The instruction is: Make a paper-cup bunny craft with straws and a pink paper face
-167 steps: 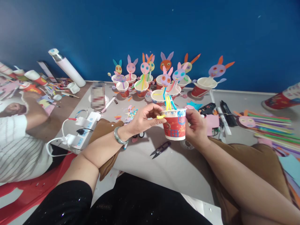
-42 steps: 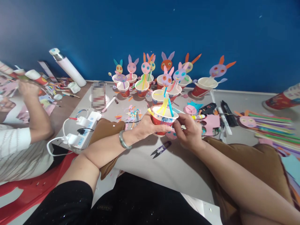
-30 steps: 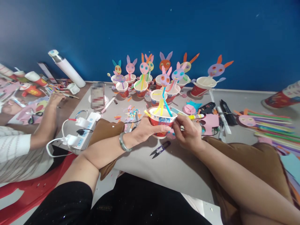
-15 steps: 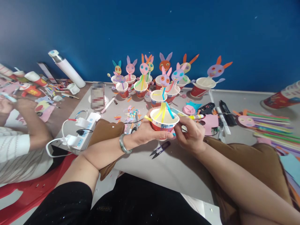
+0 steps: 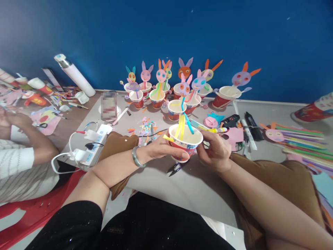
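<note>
My left hand (image 5: pixel 166 150) is wrapped round a red and white paper cup (image 5: pixel 185 142), its thumb across the front. Folded yellow paper strips (image 5: pixel 180 127) stand inside the cup, and a short yellow piece sticks out on its left side. A blue strip (image 5: pixel 189 124) also leans in the cup. My right hand (image 5: pixel 215 150) is at the cup's right side with fingers curled in; what they pinch is hidden. Under the cup, dark thread snips (image 5: pixel 177 169) lie on the table, partly covered.
Several cups with paper rabbit heads (image 5: pixel 184 88) stand along the blue wall. Markers (image 5: pixel 248 133), colored strips (image 5: pixel 304 137) and brown cushions (image 5: pixel 275 177) lie to the right. On the left are a power strip (image 5: pixel 97 146), paper scraps (image 5: pixel 147 126) and another person's arm (image 5: pixel 31 133).
The cup has moved slightly down and right, tipping a little and now covering part of the snips. Both hands moved with it. The other person's hands shifted left.
</note>
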Motion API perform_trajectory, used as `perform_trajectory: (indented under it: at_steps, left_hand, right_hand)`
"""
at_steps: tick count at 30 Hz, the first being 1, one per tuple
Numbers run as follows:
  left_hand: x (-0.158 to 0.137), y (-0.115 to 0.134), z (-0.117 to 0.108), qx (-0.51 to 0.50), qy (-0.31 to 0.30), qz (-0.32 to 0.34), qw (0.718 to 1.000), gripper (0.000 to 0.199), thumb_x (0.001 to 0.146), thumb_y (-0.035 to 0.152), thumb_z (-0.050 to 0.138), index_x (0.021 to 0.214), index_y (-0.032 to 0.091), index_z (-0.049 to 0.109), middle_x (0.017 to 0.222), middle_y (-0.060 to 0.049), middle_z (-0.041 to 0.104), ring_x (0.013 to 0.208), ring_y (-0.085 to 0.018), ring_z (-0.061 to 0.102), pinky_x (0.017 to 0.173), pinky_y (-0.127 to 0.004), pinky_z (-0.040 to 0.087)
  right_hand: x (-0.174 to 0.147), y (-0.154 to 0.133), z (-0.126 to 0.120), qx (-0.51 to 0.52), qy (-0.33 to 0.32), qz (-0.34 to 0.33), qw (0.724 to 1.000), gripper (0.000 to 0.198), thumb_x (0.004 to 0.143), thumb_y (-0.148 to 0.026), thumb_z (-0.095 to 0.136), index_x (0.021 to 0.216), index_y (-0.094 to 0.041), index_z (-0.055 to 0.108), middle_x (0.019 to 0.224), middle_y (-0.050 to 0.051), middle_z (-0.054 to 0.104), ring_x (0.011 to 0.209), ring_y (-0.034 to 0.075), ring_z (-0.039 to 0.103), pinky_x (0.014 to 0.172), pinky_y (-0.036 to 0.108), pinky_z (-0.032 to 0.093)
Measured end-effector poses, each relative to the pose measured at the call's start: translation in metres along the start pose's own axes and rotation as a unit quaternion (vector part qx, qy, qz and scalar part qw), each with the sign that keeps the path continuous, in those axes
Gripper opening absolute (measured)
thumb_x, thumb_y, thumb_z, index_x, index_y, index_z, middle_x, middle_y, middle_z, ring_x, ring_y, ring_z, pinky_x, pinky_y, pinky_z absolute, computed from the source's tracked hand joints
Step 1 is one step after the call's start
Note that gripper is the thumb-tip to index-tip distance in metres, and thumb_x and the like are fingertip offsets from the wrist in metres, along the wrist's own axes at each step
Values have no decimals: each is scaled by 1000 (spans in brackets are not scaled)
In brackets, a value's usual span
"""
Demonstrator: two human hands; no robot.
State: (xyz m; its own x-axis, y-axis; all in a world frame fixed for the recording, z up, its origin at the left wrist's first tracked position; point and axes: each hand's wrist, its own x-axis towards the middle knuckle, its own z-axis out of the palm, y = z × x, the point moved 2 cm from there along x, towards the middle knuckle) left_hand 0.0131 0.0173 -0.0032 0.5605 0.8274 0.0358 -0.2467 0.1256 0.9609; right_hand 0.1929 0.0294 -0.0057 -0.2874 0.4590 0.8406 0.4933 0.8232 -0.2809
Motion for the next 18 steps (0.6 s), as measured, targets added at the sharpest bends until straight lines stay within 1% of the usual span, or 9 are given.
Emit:
perform_trajectory:
  at_steps: [4,6,9,12,15,18]
  left_hand:
    - [1,-3,-2,-20,-11,0,1000,40,62,37,88,90,15,70,86,-5,67,82,-18,63,85,-35,52]
    - [0,-4,-2,-36,-13,-5,999,40,62,38,87,92,16,71,88,-6,69,84,-19,65,86,-35,53]
    - [0,-6,0,-79,-1,-11,997,48,61,42,87,98,16,71,93,-9,72,89,-22,68,89,-38,55]
    - [-1,-6,1,-116,6,-16,993,54,60,42,87,103,17,69,91,-9,73,86,-23,70,88,-40,57]
    - [-1,-7,0,-125,-3,-23,992,55,60,41,87,106,17,68,90,-9,74,85,-24,71,88,-41,58]
    - [-1,-7,-2,-121,-6,-21,992,61,58,41,87,111,18,67,97,-11,74,92,-27,72,88,-41,58]
  right_hand:
    - [-2,1,-1,-22,-5,-2,1000,21,85,-12,59,102,-23,64,80,2,75,59,15,67,56,26,51]
    - [-3,1,-1,-29,-5,4,1000,19,86,-13,60,101,-23,65,80,3,75,59,16,68,56,26,52]
    - [-3,-1,-2,-24,-8,19,999,18,87,-13,60,100,-22,67,77,2,75,58,15,68,57,25,53]
    - [1,-3,-3,2,-18,22,1000,22,87,-10,59,103,-22,68,73,0,75,55,13,67,57,23,53]
    - [5,-6,-5,28,-17,14,999,24,88,-9,58,105,-23,68,74,0,75,53,13,66,55,23,53]
    - [7,-7,-6,39,-23,14,999,25,89,-10,58,106,-25,67,77,1,77,51,14,66,51,24,52]
